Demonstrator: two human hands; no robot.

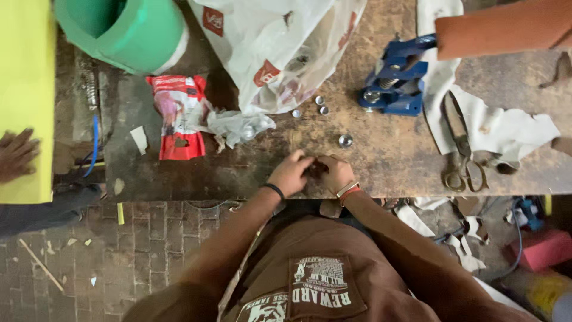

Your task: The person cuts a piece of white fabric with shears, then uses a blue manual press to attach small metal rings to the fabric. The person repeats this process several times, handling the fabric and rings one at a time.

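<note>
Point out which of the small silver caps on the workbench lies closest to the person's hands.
The lone silver cap, just above the right hand; the other three caps cluster farther up by the white bag.

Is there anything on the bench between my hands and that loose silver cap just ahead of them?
Nothing visible. The left hand and right hand sit together at the bench edge, and bare worn bench top separates them from the silver cap.

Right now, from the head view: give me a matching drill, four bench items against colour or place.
Items:
1. press tool
2. scissors
3. packet
4. hands: left, right

Descriptions:
A. red, lying left of the plastic bag
B. together at the near bench edge
C. blue, with a spring
D. rusty, on white cloth

Pairs: 1-C, 2-D, 3-A, 4-B
</note>
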